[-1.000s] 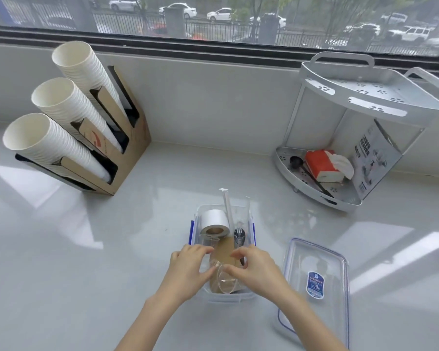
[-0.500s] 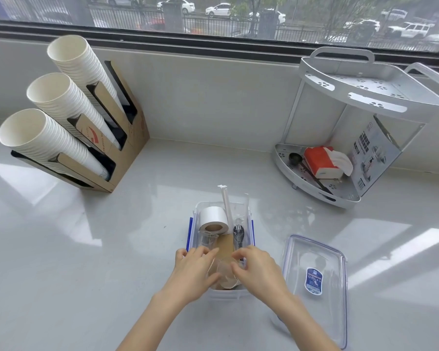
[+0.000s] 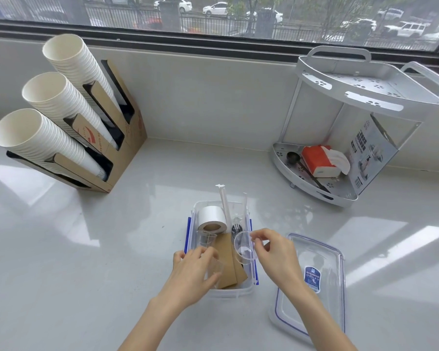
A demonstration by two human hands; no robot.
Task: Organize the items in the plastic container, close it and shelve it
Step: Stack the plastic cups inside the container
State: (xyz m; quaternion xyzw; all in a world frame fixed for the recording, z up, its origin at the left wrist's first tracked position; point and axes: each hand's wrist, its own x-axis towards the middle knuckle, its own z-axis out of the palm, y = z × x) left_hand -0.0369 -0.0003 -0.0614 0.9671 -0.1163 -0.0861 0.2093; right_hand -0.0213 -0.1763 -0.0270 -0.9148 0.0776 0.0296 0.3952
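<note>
A clear plastic container (image 3: 195, 211) with blue side clips stands open on the white counter. Inside are a white tape roll (image 3: 211, 217), a wrapped straw (image 3: 224, 203), a black fork (image 3: 236, 229), a brown paper sleeve (image 3: 230, 259) and a clear cup (image 3: 205, 238). My right hand (image 3: 276, 254) holds a small clear cup (image 3: 243, 248) by its rim, tilted over the container's right side. My left hand (image 3: 190, 272) grips another clear cup (image 3: 217, 271) at the container's near left. The clear lid (image 3: 317, 282) lies flat to the right.
A white two-tier corner shelf (image 3: 365, 97) stands at the back right; its lower tier holds a red tissue pack (image 3: 319, 160), a black scoop and a printed card. A cardboard holder with three stacks of paper cups (image 3: 69, 117) sits at the back left.
My hands have come apart: the right hand has lifted one clear cup up and to the right, while the left hand stays low with another cup.
</note>
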